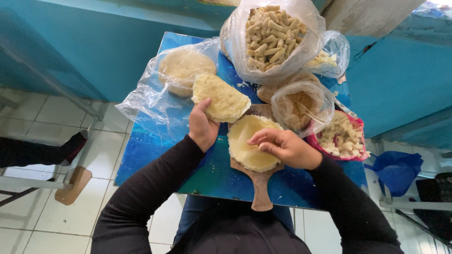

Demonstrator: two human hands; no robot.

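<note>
Bags [278,40] and pink bowl [343,138] crowd your far and right side, bare table [155,155] open at your near left.

Both arms are clad in long black sleeves and are reached forward from the lower edge of the view. The left hand [202,126] is raised with thumb pointing up and fingers curled in a grip. The right hand [285,146] is turned palm down, knuckles up, fingertips bent downward and pinched together

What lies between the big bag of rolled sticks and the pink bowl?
In the head view, a clear bag of brownish flatbreads sits between the big bag of rolled sticks and the pink bowl, overlapping the bowl's near rim.
</note>
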